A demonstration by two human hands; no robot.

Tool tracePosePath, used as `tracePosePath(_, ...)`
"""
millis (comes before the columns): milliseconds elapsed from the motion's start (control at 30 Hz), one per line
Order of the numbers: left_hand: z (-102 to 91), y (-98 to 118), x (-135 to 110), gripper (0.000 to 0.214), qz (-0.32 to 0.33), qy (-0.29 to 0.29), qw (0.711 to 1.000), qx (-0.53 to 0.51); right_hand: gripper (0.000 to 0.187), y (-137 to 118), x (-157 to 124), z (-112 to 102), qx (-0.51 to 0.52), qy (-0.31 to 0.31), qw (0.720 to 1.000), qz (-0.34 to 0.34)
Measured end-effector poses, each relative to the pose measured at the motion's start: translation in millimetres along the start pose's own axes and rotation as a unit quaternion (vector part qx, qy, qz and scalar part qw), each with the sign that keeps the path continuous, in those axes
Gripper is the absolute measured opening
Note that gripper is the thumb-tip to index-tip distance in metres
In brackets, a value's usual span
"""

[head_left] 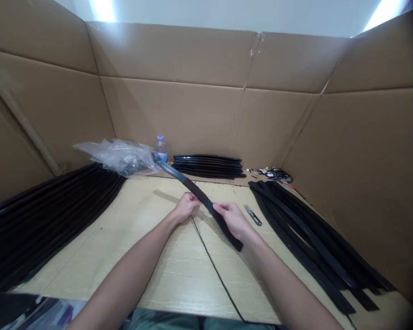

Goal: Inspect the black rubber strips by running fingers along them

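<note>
A long curved black strip (pixel 197 189), glossy at its far end and matte at the near end, slants across the middle of the head view. My right hand (pixel 232 219) grips its near half, thumb on top. Along its left edge, the closed fingers of my left hand (pixel 186 207) pinch it; the fingertips are partly hidden. From beside my left hand a thin black cord (pixel 209 256) runs down to the table's front edge. A small pair of thread snips (pixel 253 215) lies to the right of my right hand.
Black strips lie in a wide row at left (pixel 55 215), in a stack at the back (pixel 208 166) and in a loose pile at right (pixel 296 220). Clear plastic bags (pixel 124 156) and a water bottle (pixel 160 149) stand behind. Cardboard walls (pixel 179 110) enclose the table.
</note>
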State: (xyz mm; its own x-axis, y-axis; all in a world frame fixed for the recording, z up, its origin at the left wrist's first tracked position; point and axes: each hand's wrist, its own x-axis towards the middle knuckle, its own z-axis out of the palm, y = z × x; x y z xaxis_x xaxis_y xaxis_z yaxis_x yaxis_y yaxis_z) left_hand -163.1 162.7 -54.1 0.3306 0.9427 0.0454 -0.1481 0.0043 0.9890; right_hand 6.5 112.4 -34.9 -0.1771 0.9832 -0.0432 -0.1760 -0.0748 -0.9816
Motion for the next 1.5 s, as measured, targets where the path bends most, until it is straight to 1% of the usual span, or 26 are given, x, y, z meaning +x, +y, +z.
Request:
tracePosePath(100, -0.1, -1.4, -1.1, 0.023, -0.015, -0.008, 1.0, -0.008, 0.032, -2.3, -2.9, 0.3, -0.023, -0.023, 0.999, 0.006)
tracePosePath(167, 0.7, -1.0, -1.9, 0.023, -0.022, -0.015, 1.0, -0.012, 0.031, -2.1, -2.7, 1.3, -0.029, -0.022, 0.999, 0.005)
tracePosePath(267, 2.2, 0.6, -2.3, 0.024, -0.023, -0.019, 0.999, -0.017, 0.028, 2.0, 0.5, 2.6, -0.024, -0.009, 1.0, 0.005)
tracePosePath(433, 1.0, 3.0, -2.5, 0.026, -0.02, -0.031, 0.999, -0.026, 0.019, 8.7, 3.7, 5.8, -0.002, -0.002, 1.0, 0.027)
tracePosePath(533, -1.2, 4.8, -4.1, 0.031, -0.023, -0.042, 0.998, -0.036, 0.013, 8.6, 3.1, 6.9, 0.007, -0.004, 1.0, 0.022)
tracePosePath(600, -1.9, 6.1, -5.3, 0.033, -0.026, -0.049, 0.998, -0.043, 0.012, 8.1, 2.8, 6.7, 0.006, -0.003, 1.0, 0.016)
tracePosePath(700, -1.8, 7.0, -5.9, 0.035, -0.031, -0.054, 0.997, -0.049, 0.013, 7.8, 3.3, 5.6, 0.009, -0.003, 1.0, 0.005)
tracePosePath(800, -2.0, 6.3, -4.9, 0.038, -0.031, -0.046, 0.997, -0.053, 0.017, 6.8, 3.7, 4.7, 0.021, -0.011, 1.0, 0.004)
tracePosePath(933, -3.7, 4.0, -3.3, 0.039, -0.033, -0.027, 0.998, -0.054, 0.022, 2.2, 2.0, 3.2, 0.077, -0.054, 0.995, 0.026)
tracePosePath(1000, -4.2, 2.6, -2.6, 0.038, -0.035, -0.02, 0.998, -0.053, 0.025, 0.1, 0.5, 2.2, 0.097, -0.065, 0.993, 0.033)
tracePosePath(1167, -3.1, -1.4, -0.4, 0.039, -0.034, -0.001, 0.998, -0.05, 0.028, -0.5, -0.7, -0.2, 0.092, -0.062, 0.993, 0.027)
tracePosePath(1267, -2.6, -2.5, 0.2, 0.039, -0.032, 0.001, 0.998, -0.046, 0.029, -0.8, -0.8, -0.9, 0.094, -0.058, 0.993, 0.028)
tracePosePath(1400, -2.9, -1.4, -0.3, 0.038, -0.033, -0.01, 0.999, -0.042, 0.036, -3.5, -3.3, 0.3, 0.1, -0.058, 0.991, 0.069)
tracePosePath(1500, -3.0, -0.7, -0.6, 0.04, -0.036, -0.028, 0.998, -0.044, 0.031, -4.4, -5.8, 2.1, 0.095, -0.054, 0.99, 0.089)
